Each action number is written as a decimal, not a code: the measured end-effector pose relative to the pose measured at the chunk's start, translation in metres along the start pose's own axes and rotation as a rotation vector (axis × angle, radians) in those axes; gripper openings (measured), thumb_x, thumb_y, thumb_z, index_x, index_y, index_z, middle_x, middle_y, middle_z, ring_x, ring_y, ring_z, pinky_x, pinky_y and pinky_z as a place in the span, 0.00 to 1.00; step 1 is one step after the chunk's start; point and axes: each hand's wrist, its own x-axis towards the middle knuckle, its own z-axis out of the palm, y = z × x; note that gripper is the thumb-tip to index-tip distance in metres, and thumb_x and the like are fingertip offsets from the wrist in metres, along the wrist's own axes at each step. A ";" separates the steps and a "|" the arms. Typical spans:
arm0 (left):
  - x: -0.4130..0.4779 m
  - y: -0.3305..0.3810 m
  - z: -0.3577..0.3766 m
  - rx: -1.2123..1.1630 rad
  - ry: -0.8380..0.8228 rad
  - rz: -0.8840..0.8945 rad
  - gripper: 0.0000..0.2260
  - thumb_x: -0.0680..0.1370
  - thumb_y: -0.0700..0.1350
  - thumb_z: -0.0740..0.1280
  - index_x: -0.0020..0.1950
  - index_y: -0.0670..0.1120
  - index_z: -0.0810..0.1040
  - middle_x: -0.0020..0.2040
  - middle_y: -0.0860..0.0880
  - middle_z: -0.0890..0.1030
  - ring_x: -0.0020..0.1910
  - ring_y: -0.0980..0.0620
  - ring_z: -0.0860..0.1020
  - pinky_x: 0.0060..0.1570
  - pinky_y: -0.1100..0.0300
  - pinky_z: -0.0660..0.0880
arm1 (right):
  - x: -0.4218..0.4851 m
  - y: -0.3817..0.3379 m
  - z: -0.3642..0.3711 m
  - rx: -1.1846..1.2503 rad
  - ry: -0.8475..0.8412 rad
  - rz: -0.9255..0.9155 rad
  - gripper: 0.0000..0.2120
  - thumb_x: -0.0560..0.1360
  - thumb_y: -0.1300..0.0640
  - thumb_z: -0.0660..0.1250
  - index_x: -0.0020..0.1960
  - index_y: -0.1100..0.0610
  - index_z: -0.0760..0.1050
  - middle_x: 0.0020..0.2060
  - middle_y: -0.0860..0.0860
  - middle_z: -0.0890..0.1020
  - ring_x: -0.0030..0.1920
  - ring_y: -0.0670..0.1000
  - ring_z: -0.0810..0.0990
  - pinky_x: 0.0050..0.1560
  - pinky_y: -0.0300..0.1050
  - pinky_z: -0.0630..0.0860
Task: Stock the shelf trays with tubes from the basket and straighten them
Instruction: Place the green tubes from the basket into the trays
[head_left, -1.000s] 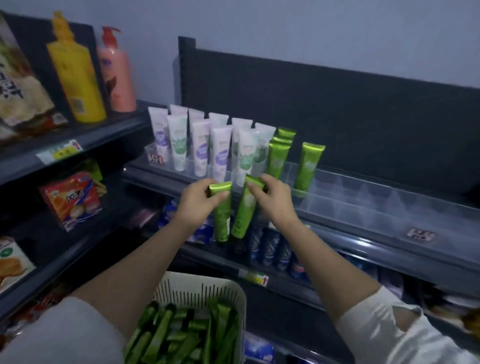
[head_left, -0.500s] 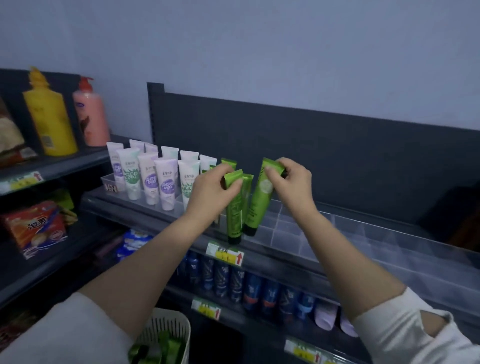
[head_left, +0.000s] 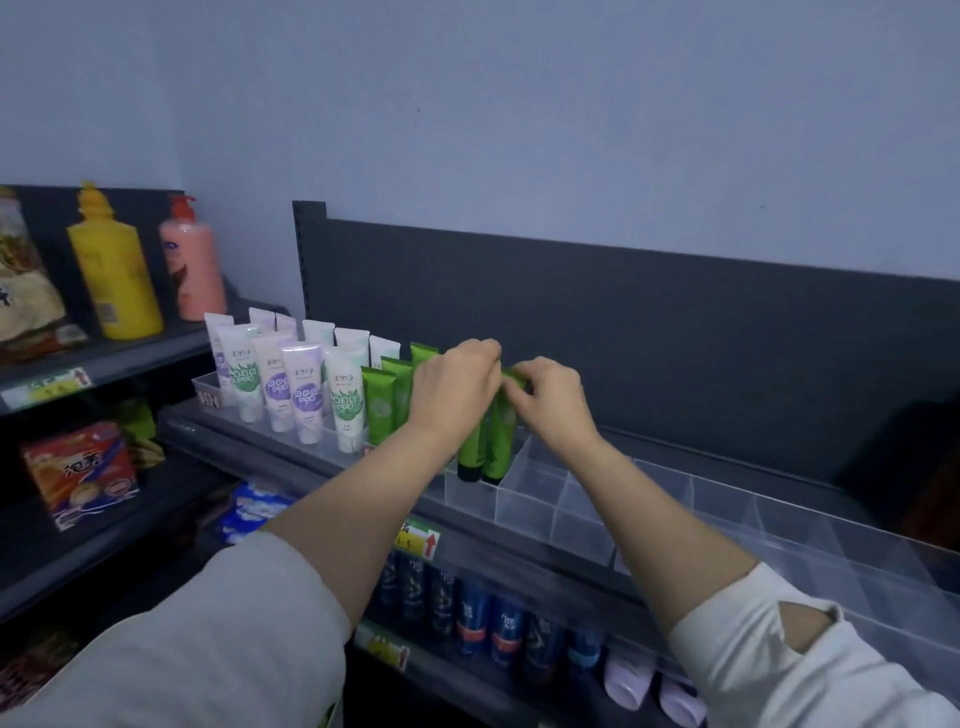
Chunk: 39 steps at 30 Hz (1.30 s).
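Note:
Two green tubes hang cap-down over the clear shelf tray. My left hand grips the top of the left green tube. My right hand pinches the crimped top of the right green tube. Their caps reach down into a tray compartment. Left of them, several green tubes stand upright in the tray, with white tubes further left. The basket is out of view.
Clear tray compartments run to the right along the shelf in front of a dark back panel. Blue tubes line the shelf below. A yellow bottle and a pink pump bottle stand on the left shelf above snack packs.
Both hands carried the two green tubes up from basket height and rightward over the tray, lowering them cap-down into a compartment. The view rose, and the basket dropped out of sight.

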 end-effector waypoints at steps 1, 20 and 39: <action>0.003 0.000 0.001 0.022 -0.007 0.012 0.09 0.80 0.46 0.57 0.51 0.45 0.75 0.49 0.46 0.80 0.47 0.40 0.79 0.41 0.51 0.73 | 0.000 0.003 0.002 -0.023 -0.028 -0.007 0.14 0.77 0.55 0.63 0.35 0.59 0.74 0.32 0.51 0.72 0.37 0.51 0.72 0.38 0.44 0.64; 0.005 -0.019 0.003 -0.294 -0.406 0.070 0.08 0.79 0.43 0.63 0.54 0.42 0.79 0.42 0.45 0.80 0.36 0.48 0.78 0.45 0.55 0.76 | 0.001 0.014 0.005 0.121 -0.169 0.176 0.12 0.77 0.55 0.62 0.38 0.57 0.78 0.30 0.54 0.80 0.34 0.56 0.81 0.45 0.51 0.79; -0.013 -0.035 -0.003 -0.177 -0.199 0.041 0.11 0.78 0.52 0.62 0.58 0.51 0.76 0.57 0.51 0.73 0.54 0.50 0.75 0.49 0.52 0.74 | -0.008 -0.011 -0.007 -0.132 -0.010 0.014 0.13 0.79 0.48 0.59 0.58 0.50 0.78 0.56 0.49 0.78 0.58 0.55 0.73 0.54 0.49 0.73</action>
